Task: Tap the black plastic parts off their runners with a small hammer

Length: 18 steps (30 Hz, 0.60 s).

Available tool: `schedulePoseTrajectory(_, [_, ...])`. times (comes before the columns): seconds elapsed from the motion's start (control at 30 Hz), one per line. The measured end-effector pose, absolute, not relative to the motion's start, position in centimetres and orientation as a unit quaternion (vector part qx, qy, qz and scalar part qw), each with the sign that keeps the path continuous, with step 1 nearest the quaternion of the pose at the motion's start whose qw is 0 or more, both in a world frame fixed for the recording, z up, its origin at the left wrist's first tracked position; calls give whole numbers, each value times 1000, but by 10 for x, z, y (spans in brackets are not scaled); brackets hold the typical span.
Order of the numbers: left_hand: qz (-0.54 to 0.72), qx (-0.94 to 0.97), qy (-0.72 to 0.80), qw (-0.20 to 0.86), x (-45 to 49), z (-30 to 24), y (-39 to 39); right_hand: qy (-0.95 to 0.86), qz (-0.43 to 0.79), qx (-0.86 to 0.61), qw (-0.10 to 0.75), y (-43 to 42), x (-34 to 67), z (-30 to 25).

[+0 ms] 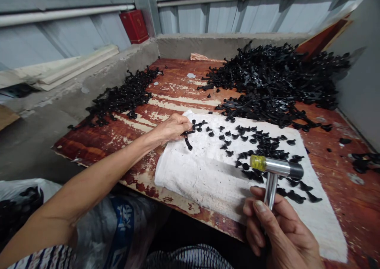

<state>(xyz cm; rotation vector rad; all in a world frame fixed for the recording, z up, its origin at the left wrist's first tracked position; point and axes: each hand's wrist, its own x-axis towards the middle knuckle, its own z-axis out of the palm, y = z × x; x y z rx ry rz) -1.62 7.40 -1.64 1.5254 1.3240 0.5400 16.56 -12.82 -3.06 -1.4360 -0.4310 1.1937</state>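
Observation:
My right hand [279, 229] is closed round the metal handle of a small mallet [276, 167] with a yellow face and a black face. The mallet is held upright above the right part of a white cloth [198, 174]. My left hand [175, 128] is at the cloth's far left corner, its fingers pinched on a curved black plastic piece [187, 140] with round knobs. Small black caps [228, 133] lie scattered over the cloth, thickest behind the mallet head. The mallet hides some of them.
A large heap of black parts [273, 75] fills the table's back right. A smaller pile [124, 95] lies along the left edge. Low concrete walls [208, 45] border the worn red tabletop [172, 79]. A red box [134, 26] stands on the ledge; plastic bags [103, 229] sit below the table.

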Motion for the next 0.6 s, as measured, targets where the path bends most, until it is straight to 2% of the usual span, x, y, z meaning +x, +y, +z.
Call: schedulePoseTrajectory(0.6, [228, 628, 556, 495, -16, -16, 73, -189, 508, -618, 569, -129, 166, -30])
